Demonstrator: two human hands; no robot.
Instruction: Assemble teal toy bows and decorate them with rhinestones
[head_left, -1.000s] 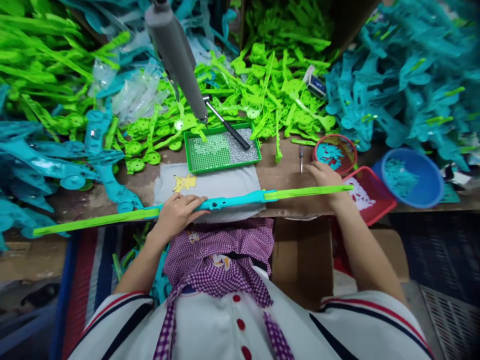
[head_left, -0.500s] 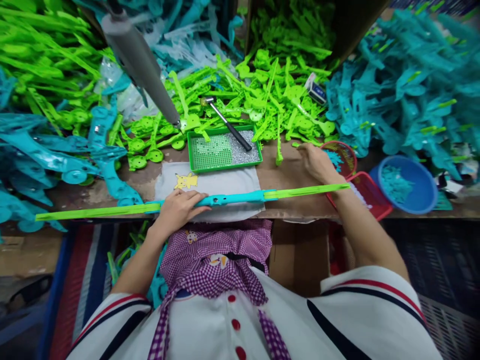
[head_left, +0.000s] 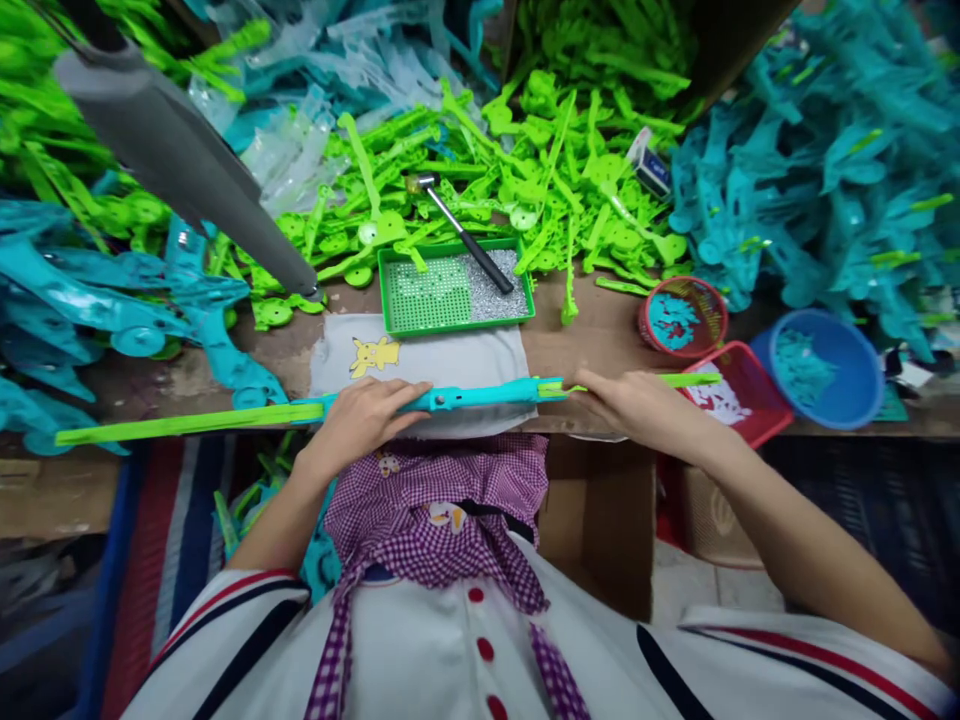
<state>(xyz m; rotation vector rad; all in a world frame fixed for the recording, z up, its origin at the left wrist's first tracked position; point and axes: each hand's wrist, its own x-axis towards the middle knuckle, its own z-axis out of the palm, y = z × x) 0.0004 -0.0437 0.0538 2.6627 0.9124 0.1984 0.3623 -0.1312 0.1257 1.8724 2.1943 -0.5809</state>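
A long toy piece with a teal middle (head_left: 480, 396) and green ends lies across the front edge of the workbench, on a grey cloth (head_left: 442, 356) with a yellow cartoon print. My left hand (head_left: 364, 420) rests on the teal part left of centre, fingers curled over it. My right hand (head_left: 637, 405) lies on the right green end where it joins the teal part, fingers pressed around it. A green tray (head_left: 405, 318) holding small silver pieces and a hammer (head_left: 465, 232) stands just behind the cloth.
Heaps of green plastic parts (head_left: 540, 190) fill the back. Teal parts are piled at the left (head_left: 112, 310) and right (head_left: 825, 170). A small red basket (head_left: 682, 318), a red tray (head_left: 731, 395) and a blue bowl (head_left: 817, 365) stand at the right. A grey pole (head_left: 180, 160) slants in from the upper left.
My right hand has come back from the red basket area to the piece and now sits on its right green end. My left hand has stayed put. The view shifted slightly.
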